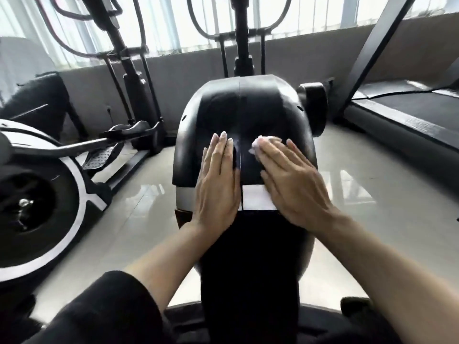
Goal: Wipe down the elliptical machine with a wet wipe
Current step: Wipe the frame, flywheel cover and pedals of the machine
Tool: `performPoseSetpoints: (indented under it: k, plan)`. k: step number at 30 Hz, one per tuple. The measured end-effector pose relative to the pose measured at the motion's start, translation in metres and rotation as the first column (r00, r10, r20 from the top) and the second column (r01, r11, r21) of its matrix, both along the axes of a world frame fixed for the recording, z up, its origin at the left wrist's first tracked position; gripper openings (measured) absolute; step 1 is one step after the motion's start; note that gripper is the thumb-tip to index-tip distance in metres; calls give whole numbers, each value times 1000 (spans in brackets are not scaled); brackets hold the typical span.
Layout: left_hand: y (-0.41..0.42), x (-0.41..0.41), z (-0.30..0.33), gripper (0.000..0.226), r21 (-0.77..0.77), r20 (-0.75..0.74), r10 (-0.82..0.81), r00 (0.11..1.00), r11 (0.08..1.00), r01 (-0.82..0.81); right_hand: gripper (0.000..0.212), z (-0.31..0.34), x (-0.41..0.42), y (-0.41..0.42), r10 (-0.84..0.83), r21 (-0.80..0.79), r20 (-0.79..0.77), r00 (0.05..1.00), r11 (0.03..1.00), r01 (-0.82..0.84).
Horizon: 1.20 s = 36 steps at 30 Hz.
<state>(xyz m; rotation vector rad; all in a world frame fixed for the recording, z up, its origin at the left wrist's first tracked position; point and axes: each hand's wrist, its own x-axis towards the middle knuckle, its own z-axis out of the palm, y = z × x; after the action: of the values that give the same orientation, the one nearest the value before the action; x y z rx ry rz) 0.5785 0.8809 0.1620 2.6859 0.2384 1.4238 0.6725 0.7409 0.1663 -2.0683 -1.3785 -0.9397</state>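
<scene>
Head view: both hands lie flat, fingers straight, on the black housing of the elliptical machine (pixel 244 108). The left hand (pixel 218 187) rests bare beside the seam; the right hand (pixel 290 180) presses the wet wipe (pixel 260 142) under its fingertips.

A single head-worn wide-angle view looks forward and steeply down, close above the elliptical machine's black housing (pixel 239 115), with windows beyond it at the top.
</scene>
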Motion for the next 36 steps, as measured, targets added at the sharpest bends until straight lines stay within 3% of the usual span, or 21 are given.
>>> performPoseSetpoints:
  k: [3,10,15,21,24,27,32,36]
  plan:
    - [-23,3,-10,54,-34,-55,62,997,997,-64,49,27,33,7,-56,88,-123,991,994,67]
    - [-46,7,-3,54,-139,-159,170,973,971,-193,46,-20,15,-37,256,-92,62,965,964,-249]
    - [-64,9,2,57,-204,-256,288,923,917,-343,49,8,40,-18,180,60,-109,978,983,-174]
    - [-104,0,-28,57,-223,-318,400,859,850,-478,52,-43,21,-59,409,-91,15,912,909,-406]
    - [-123,-6,-45,66,-254,-369,398,840,826,-503,55,-18,46,-44,371,-18,-60,926,928,-373]
    - [-128,-10,-53,71,-299,-370,410,834,797,-524,55,-1,57,-33,360,87,-192,913,933,-350]
    - [-135,-13,-76,74,-378,-287,371,883,803,-460,46,-45,55,-67,525,-19,-23,851,851,-526]
    - [-144,-15,-100,81,-416,-273,388,880,778,-471,49,-17,72,-54,508,41,-59,859,861,-506]
